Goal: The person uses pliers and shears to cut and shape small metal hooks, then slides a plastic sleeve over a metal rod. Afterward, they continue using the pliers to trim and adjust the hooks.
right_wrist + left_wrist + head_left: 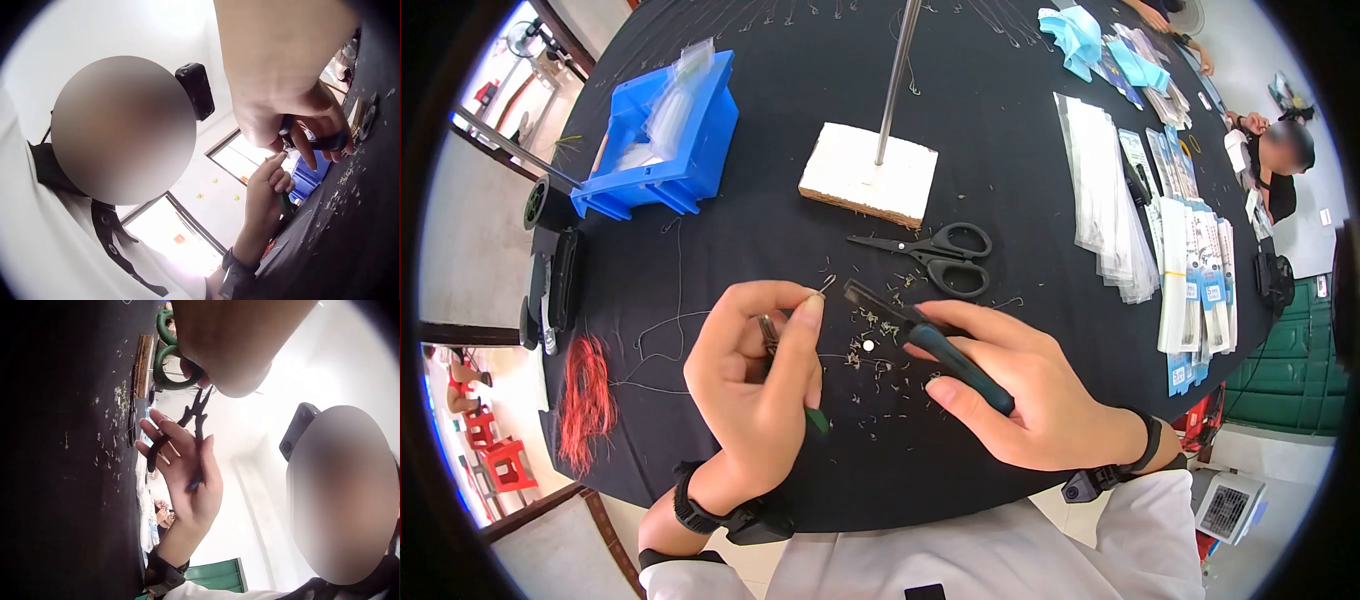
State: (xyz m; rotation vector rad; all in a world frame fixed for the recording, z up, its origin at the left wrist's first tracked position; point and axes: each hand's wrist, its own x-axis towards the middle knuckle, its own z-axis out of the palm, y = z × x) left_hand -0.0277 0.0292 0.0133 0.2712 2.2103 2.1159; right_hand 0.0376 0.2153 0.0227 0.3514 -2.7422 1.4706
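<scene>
My left hand (755, 385) pinches a small metal piece (828, 284) between thumb and forefinger. A green-handled tool (177, 365) with ring grips is also held in that hand, mostly hidden by the palm. My right hand (1025, 385) grips pliers (960, 365) with dark teal handles, fingers curled round them. In the left wrist view the pliers' jaws stand apart, close to the left fingertips. Small metal bits (880, 370) and a white round bead (868, 346) lie on the black cloth between the hands. Thin line runs left from the left hand.
Black scissors (955, 260) lie beyond the hands, before a white block (870, 175) with an upright metal rod. A blue bin (700, 150) and red threads (587, 405) are at the left. Clear sleeves (1100, 190) and packets (1200, 290) lie right; other people sit beyond.
</scene>
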